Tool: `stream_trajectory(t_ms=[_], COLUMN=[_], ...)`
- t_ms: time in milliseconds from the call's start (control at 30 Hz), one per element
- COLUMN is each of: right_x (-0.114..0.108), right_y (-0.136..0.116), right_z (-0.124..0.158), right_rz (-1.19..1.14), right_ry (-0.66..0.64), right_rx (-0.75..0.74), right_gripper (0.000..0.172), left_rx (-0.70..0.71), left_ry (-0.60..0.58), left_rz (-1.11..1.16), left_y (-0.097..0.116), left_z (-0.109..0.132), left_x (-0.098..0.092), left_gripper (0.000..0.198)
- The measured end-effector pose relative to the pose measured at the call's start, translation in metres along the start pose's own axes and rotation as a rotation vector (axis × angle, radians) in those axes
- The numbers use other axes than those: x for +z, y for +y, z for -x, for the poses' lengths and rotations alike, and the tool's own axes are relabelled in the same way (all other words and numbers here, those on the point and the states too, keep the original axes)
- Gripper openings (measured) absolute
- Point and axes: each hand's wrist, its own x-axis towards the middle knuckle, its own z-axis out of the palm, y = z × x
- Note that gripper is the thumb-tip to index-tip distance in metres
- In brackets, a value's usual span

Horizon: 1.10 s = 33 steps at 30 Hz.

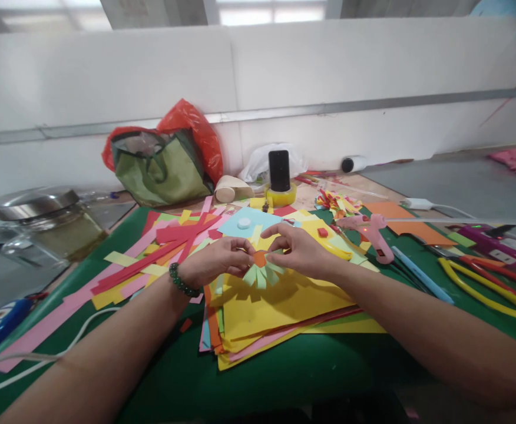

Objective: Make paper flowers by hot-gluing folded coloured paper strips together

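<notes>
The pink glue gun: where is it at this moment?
In the head view, the pink glue gun is right of centre, to the right of the right hand, with the light-blue stick beside its handle.

Forearms [121, 347] angled inward, left hand [214, 263] near right hand [302, 252], fingers [276, 229] bent, left seemingly pinching

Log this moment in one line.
left hand: pinching fringed paper piece; right hand: at its other side; below: yellow sheets; nearby: pink glue gun

Head-worn view, forward and down
</notes>
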Motion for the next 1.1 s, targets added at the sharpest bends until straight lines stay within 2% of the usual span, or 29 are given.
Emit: stream_trajectory(t_ms=[267,467,567,700,833,1100], right_x=[0.0,0.002,0.001,-0.004,-0.007,-0.004], right_y=[0.004,0.004,0.004,0.001,-0.005,-0.006], right_z=[-0.001,0.0,-0.001,-0.003,-0.003,-0.002], right_rz=[0.115,0.147,0.107,-0.026,-0.024,-0.027], right_ry=[0.001,-0.008,-0.022,0.023,0.05,0.042], right_rx=[-0.074,-0.102,-0.051,0.061,0.144,0.113], right_gripper=[0.035,0.036,0.036,0.03,0.038,0.037], left_rx=[-0.003,0.032,0.058,0.066,0.049,0.045], left_ry=[-0.068,-0.004,0.011,0.007,0.03,0.055], left_rz=[0.046,-0.077,-0.089,-0.063,-0.055,-0.105], left_y=[0.004,-0.004,-0.004,-0.002,-0.003,-0.005], left_z=[0.001,-0.002,-0.002,-0.002,-0.002,-0.003], left_x=[0.003,-0.001,-0.001,0.0,-0.002,-0.003], left_gripper=[0.037,0.031,0.029,0.024,0.022,0.023])
